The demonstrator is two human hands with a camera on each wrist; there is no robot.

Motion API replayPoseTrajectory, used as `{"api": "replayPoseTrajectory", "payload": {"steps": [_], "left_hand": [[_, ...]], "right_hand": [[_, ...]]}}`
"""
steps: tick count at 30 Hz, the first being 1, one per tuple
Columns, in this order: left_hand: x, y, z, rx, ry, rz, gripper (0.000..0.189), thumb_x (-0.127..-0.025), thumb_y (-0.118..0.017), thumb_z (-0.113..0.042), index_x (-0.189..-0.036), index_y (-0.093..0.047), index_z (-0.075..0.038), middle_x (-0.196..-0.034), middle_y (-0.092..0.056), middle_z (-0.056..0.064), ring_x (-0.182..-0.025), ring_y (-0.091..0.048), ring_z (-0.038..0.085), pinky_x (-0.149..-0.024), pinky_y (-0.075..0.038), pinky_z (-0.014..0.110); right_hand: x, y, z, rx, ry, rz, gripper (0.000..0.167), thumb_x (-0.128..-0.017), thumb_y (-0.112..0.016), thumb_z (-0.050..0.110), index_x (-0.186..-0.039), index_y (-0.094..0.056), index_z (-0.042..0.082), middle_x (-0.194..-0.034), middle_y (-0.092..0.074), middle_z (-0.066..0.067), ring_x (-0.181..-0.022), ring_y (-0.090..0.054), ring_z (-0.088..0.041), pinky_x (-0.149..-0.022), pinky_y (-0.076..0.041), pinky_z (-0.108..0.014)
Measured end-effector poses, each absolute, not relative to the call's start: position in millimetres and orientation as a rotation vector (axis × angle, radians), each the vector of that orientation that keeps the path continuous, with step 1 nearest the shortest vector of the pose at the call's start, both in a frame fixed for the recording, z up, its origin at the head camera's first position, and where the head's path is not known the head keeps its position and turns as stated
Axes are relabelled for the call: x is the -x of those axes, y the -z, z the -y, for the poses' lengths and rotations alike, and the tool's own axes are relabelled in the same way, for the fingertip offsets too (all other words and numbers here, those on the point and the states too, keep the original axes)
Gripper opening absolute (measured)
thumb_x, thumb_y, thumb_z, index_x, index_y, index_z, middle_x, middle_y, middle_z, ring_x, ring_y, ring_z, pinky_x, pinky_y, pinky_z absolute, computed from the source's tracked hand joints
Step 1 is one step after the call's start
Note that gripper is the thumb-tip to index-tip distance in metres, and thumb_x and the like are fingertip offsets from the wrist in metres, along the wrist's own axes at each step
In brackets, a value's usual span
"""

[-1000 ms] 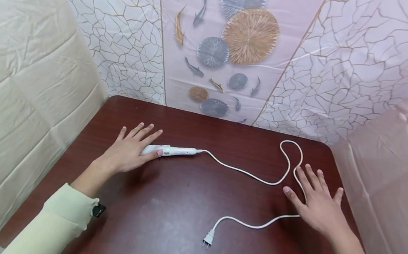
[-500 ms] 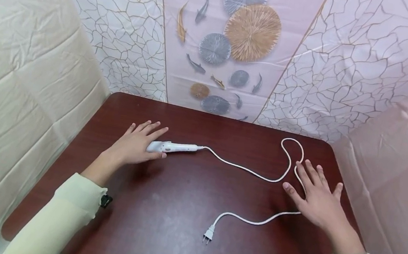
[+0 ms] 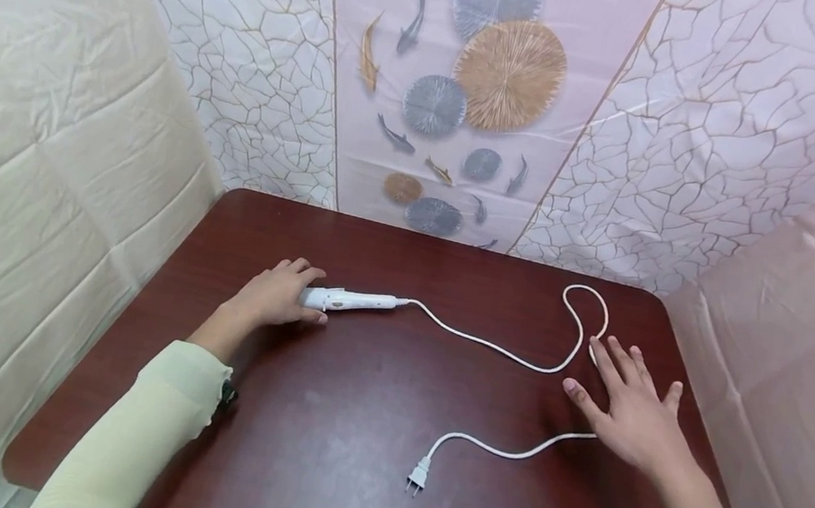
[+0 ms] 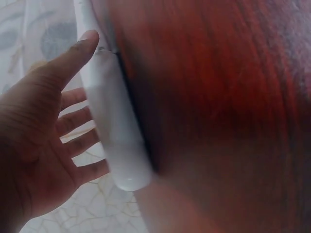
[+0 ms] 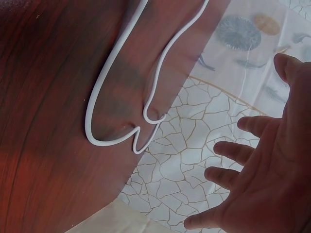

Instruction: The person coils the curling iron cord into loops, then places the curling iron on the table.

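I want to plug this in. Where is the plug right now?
In the head view the plug lies on the table near its front edge, centre-right, left of the right hand, untouched.

White corded appliance (image 3: 349, 301) lies flat on the table, cord (image 3: 516, 359) looping right (plug (image 3: 416, 479) unplugged)

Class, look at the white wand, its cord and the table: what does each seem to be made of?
Wand: likely glossy white plastic, a smooth moulded body.
Cord: probably rubbery or vinyl sheathing, since it lies in soft loops.
Table: dark reddish wood or wood-look laminate, with streaky grain and a dull sheen.
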State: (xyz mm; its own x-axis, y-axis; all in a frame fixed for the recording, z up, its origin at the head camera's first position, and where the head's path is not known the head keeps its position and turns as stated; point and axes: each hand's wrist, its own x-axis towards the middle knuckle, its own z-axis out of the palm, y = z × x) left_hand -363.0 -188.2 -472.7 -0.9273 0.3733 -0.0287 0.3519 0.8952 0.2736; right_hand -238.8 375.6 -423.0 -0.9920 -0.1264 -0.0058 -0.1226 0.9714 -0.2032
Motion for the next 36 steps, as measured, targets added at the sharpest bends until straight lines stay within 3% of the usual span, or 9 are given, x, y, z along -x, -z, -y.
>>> {"api": "replayPoseTrajectory", "payload": {"steps": [9,20,28,36], "left_hand": [[365,495,186,-0.58,-0.404,-2.995,0.063,-0.089,-0.089,-0.055,-0.138,-0.074,-0.019,-0.136,-0.066,0.013,-0.121,-0.06,0.035,-0.098,-0.056,0.063],[368,510,181,-0.62,-0.414,-3.007,0.061,-0.093,-0.084,-0.057,-0.137,-0.074,-0.015,-0.131,-0.066,0.011,-0.115,-0.06,0.031,-0.094,-0.057,0.055],[368,516,184,-0.735,-0.492,-2.992,0.054,-0.097,-0.084,-0.049,-0.135,-0.075,-0.012,-0.126,-0.066,0.01,-0.112,-0.059,0.027,-0.091,-0.055,0.045],[364,499,180,-0.861,-0.439,-3.09,0.05,-0.099,-0.078,-0.055,-0.13,-0.075,-0.016,-0.12,-0.069,0.005,-0.091,-0.069,0.023,-0.082,-0.061,0.048]], "right_hand": [[231,429,-372,0.185,0.344,-3.101,0.092,-0.109,-0.052,0.069,-0.178,-0.021,0.017,-0.182,-0.023,-0.025,-0.171,-0.009,-0.053,-0.111,0.002,-0.099],[221,436,-375,0.155,0.342,-3.093,0.091,-0.109,-0.053,0.067,-0.178,-0.018,0.02,-0.179,-0.026,-0.028,-0.169,-0.012,-0.054,-0.109,0.0,-0.1],[218,437,-372,0.17,0.352,-3.095,0.092,-0.108,-0.054,0.068,-0.178,-0.02,0.019,-0.179,-0.027,-0.027,-0.169,-0.014,-0.054,-0.11,0.001,-0.1],[223,432,-367,0.203,0.363,-3.109,0.093,-0.106,-0.056,0.07,-0.178,-0.021,0.022,-0.18,-0.028,-0.025,-0.169,-0.015,-0.052,-0.112,0.001,-0.099]]}}
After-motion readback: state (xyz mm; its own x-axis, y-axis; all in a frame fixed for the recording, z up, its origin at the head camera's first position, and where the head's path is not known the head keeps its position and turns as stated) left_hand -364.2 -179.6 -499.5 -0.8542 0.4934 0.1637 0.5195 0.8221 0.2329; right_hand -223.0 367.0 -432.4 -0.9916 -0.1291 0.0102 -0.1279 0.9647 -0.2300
